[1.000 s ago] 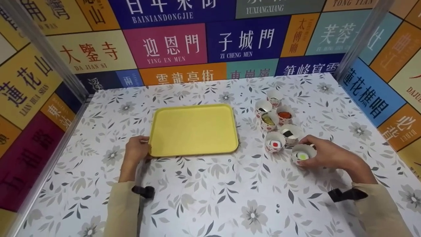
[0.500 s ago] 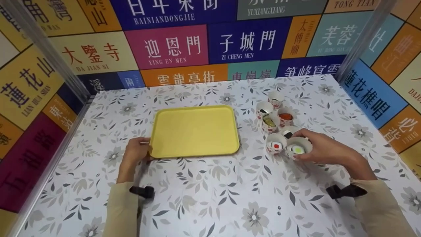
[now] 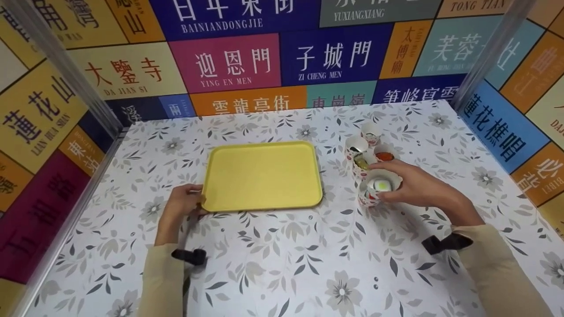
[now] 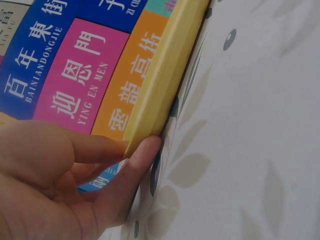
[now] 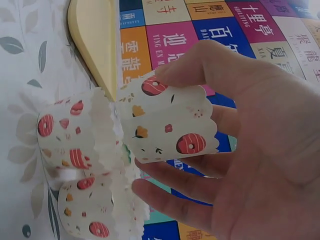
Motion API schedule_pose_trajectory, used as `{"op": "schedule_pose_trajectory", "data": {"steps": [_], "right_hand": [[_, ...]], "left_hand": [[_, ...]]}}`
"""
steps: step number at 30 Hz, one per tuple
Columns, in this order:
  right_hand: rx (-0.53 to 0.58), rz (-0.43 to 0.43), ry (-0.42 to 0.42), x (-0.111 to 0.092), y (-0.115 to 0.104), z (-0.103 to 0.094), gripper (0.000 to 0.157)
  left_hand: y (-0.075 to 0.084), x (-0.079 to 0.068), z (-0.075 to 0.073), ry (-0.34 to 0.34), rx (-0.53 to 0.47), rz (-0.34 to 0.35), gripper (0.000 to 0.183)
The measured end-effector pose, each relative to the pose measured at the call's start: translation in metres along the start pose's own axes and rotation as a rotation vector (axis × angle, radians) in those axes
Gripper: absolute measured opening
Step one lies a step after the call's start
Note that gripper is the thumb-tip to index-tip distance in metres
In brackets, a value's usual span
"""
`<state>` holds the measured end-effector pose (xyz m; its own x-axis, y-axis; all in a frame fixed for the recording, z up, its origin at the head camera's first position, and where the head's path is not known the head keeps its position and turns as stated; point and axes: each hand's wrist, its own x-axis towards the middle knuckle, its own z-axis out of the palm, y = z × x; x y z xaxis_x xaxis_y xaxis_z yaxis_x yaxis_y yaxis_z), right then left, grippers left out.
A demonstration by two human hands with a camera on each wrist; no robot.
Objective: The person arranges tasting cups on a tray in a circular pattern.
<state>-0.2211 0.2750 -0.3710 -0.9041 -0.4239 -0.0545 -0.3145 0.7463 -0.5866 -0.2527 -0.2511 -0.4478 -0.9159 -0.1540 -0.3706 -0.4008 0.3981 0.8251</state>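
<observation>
From my remote seat, I have the right hand (image 3: 416,185) with a narrow grip on a white, scalloped-rim paper cup printed with red doughnuts (image 5: 167,122), thumb on one side and fingers on the other. It is up off the table, poised above the rims of the cups just below; I cannot tell whether its base touches them. Inside sits a white piece with a bright green centre (image 3: 381,185). One matching printed paper cup (image 3: 368,200) shows partly beneath it in the head view. Behind stand more: a cup with olive-green contents (image 3: 356,171), one with orange-red contents (image 3: 393,151), one with something dark inside (image 3: 352,143), and the farthest white cup (image 3: 369,128). Over on my left, the left hand (image 3: 179,200) pinches the near left corner of the rectangular yellow tray (image 3: 264,176), thumb and fingers closed on its rim. The tray lies flat on the white, leaf-and-flower-patterned tabletop (image 3: 282,264), well apart from the held cup, and colourful panels with Chinese characters (image 3: 238,59) rise behind.
</observation>
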Motion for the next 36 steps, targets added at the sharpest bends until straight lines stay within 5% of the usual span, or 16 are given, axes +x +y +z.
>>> {"op": "schedule_pose_trajectory", "data": {"steps": [7,17,36], "right_hand": [[0.045,0.073,-0.01,0.018,-0.014,0.004,0.077],[0.124,0.045,0.097,0.04,-0.022,0.012,0.059],[0.242,0.127,0.121,0.085,-0.042,0.032,0.068]], "left_hand": [[0.0,0.0,-0.001,0.01,0.004,0.003,0.051],[0.0,0.0,0.002,0.03,0.0,0.009,0.048],[0.0,0.002,0.003,0.041,0.01,0.0,0.05]]}}
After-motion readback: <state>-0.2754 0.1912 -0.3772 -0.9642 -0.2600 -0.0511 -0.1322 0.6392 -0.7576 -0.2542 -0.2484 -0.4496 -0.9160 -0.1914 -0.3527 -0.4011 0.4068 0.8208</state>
